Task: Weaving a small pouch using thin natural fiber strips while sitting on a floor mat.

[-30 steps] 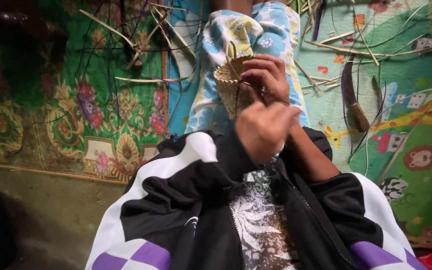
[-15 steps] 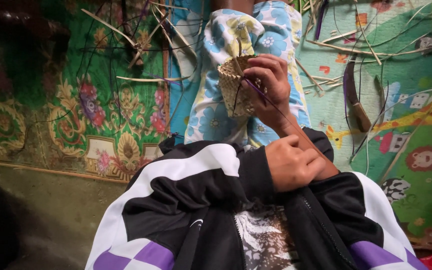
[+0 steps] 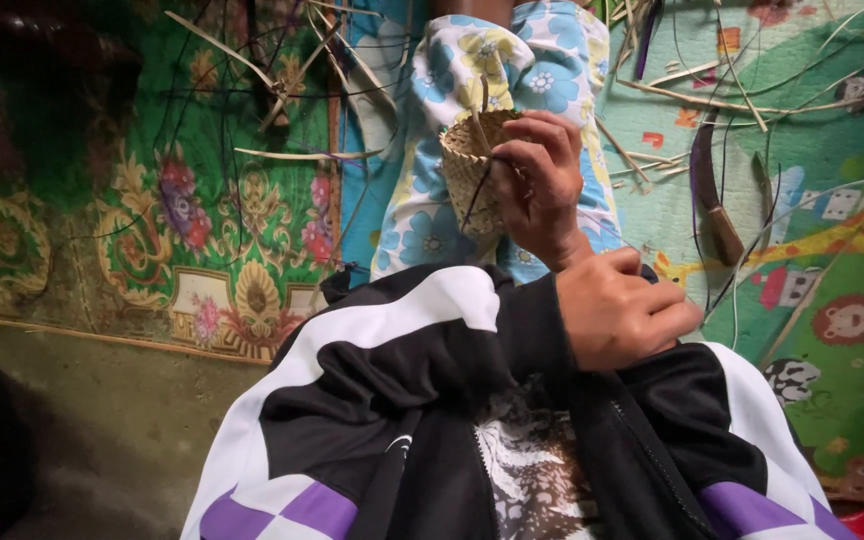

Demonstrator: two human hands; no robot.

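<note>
My right hand grips a small woven basket by its rim, holding it over my leg in blue floral trousers. A thin dark strand hangs across the basket's side. My left hand is a closed fist nearer my body, just below the right wrist, its black and white sleeve crossing my lap. The strand appears to run back to this fist, pinched in its fingers.
A curved knife with a wooden handle lies on the cartoon play mat at right. Loose bamboo strips and thin dark strands are scattered over the green flowered mat and past my knee.
My left hand has drawn back from beside the basket toward my body and to the right. My right hand with the basket has stayed roughly where it was.
</note>
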